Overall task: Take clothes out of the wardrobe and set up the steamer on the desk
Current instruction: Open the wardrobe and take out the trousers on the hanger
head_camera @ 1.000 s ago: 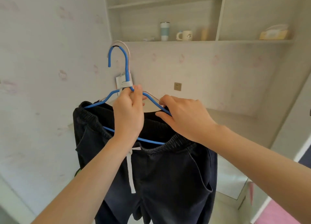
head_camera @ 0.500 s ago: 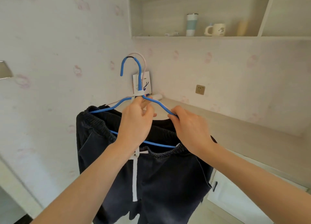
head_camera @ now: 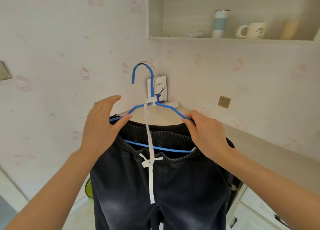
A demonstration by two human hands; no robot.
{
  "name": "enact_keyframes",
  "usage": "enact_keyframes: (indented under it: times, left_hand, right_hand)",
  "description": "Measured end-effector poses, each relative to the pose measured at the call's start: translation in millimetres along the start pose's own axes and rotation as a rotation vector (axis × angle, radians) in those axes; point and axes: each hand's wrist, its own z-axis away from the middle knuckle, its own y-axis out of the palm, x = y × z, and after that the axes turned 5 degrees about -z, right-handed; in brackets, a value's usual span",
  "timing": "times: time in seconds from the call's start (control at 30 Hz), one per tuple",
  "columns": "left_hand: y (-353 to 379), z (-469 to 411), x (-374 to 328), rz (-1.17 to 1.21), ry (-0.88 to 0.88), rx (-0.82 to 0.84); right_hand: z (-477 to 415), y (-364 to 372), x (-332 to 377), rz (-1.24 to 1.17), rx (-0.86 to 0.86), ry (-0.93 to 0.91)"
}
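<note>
Progress: trousers [head_camera: 155, 186] apparently out of the wardrobe; steamer unseen, setup likely left.
Trousers: draped over hanger [head_camera: 152, 91] bar, hanging below it.
Left hand [head_camera: 102, 126]: fingers straight, thumb against hanger's left arm.
Right hand [head_camera: 206, 134]: fingers pinching hanger's right arm.
Shelf [head_camera: 190, 38]: above-right of hanger, holding tumbler [head_camera: 220, 24], mug [head_camera: 256, 30].
Bag [head_camera: 160, 89]: behind hanger; contents hidden.

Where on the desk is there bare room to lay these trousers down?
The desk is bare along the wall below the socket, from your right hand rightward. A smaller bare patch shows through the hanger. The corner is crowded: a white bag and a small white item sit there.
</note>
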Motion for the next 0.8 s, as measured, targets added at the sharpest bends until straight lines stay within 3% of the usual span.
enact_keyframes:
  times: [0.1, 0.23, 0.57, 0.8]
  left_hand:
    - [21, -23, 23, -0.132, 0.071, 0.095]
    - [49, -54, 58, -0.226, 0.102, 0.075]
    - [111, -179, 135, -0.191, 0.183, -0.073]
    - [146, -249, 182, -0.152, 0.197, -0.088]
  right_hand:
    - [-25, 11, -9, -0.009, 0.004, -0.005]
    - [-62, 31, -20, -0.044, -0.032, 0.011]
    - [-192, 98, -29, -0.025, -0.110, 0.005]
    - [-266, 150, -32, 0.011, -0.094, 0.029]
